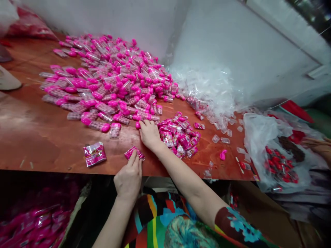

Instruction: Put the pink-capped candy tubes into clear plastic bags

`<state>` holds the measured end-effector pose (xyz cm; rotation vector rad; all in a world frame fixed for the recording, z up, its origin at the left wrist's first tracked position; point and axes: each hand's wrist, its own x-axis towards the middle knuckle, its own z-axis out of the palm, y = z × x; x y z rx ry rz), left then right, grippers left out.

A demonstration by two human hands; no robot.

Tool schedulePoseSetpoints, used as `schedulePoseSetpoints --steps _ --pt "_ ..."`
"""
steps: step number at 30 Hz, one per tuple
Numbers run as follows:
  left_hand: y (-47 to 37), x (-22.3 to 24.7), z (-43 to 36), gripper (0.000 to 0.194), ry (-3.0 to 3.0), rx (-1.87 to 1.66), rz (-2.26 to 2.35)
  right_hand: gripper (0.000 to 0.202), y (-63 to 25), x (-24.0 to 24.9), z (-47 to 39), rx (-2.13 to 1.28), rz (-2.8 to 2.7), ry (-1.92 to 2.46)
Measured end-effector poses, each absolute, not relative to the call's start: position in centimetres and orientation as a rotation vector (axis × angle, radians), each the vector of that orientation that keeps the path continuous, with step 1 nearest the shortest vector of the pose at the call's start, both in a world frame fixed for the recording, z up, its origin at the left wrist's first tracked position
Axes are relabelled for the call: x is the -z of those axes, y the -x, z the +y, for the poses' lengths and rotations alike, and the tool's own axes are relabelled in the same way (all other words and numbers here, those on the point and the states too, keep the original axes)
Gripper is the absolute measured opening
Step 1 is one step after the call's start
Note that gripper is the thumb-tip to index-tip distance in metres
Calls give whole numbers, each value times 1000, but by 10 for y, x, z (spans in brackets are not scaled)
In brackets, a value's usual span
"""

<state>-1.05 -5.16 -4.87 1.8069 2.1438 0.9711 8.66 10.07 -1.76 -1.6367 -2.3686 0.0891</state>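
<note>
My left hand (128, 177) rests at the table's front edge, its fingertips pressed on a small pink packet (134, 153). Further up and to the right, my right hand (150, 135) has its fingers at a pink-capped clear container (138, 125), at the lower edge of a large heap of such containers (111, 79) filled with pale pink beads. Beside my right wrist lies a pile of small pink packets (179, 135). A larger pink packet (94, 154) lies flat to the left of my left hand.
Clear empty plastic cases (209, 89) are heaped by the wall. A plastic bag (258, 137) with red items sits at the right, where another person's hand (319, 146) shows. Below the wooden table (57, 151) are many pink packets (41, 220).
</note>
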Motion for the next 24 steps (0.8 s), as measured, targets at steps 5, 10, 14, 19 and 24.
schedulePoseSetpoints --steps 5,10,14,19,24 --pt "16 49 -54 25 -1985 -1014 2093 30 -81 29 97 82 -2429 1708" --pt "17 50 -57 21 -1891 -1159 2050 27 -89 34 67 117 -2532 1546" --pt "19 44 -57 21 -1721 -1357 2016 29 -101 34 56 -71 -2415 1482" --pt "15 32 -57 22 -1626 -1445 2026 26 -113 36 32 -857 -1609 1319" --pt "3 25 -65 25 -1662 -1396 1887 45 -121 27 -5 -1568 -1082 1187"
